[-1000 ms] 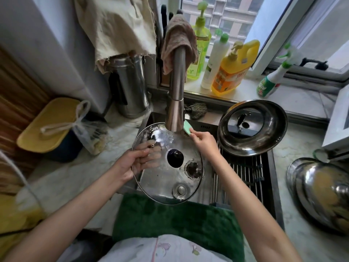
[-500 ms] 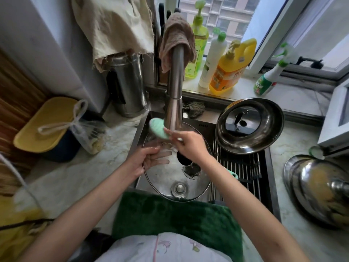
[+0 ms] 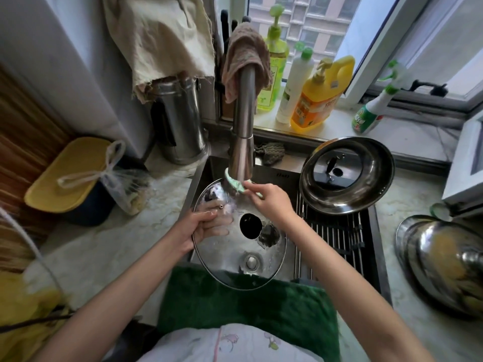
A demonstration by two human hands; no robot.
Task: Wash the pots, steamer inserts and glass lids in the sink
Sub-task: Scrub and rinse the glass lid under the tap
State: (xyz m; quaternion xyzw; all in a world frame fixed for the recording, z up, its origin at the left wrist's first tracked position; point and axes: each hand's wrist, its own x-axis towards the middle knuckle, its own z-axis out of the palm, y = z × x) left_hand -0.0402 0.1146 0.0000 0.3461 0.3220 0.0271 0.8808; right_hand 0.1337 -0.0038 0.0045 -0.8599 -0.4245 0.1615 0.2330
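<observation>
A round glass lid (image 3: 230, 259) with a black knob is held tilted over the sink (image 3: 339, 231). My left hand (image 3: 201, 226) grips its left rim, with the fingers showing through the glass. My right hand (image 3: 271, 202) pinches a pale green sponge (image 3: 235, 182) against the lid's upper edge, just under the faucet (image 3: 241, 142). A steel pot (image 3: 347, 176) with another glass lid inside sits on the drying rack at the sink's far right. A steel pot lid (image 3: 444, 262) lies on the counter at the right.
Soap bottles (image 3: 313, 100) and a spray bottle (image 3: 373, 108) stand on the windowsill. A steel canister (image 3: 180, 121) stands left of the faucet, a yellow-lidded bin (image 3: 68, 176) with a plastic bag farther left. A green towel (image 3: 248, 301) drapes the sink's front edge.
The lid has swung up and left toward me. My right hand moved the sponge from the lid's upper left to its top edge under the faucet.
</observation>
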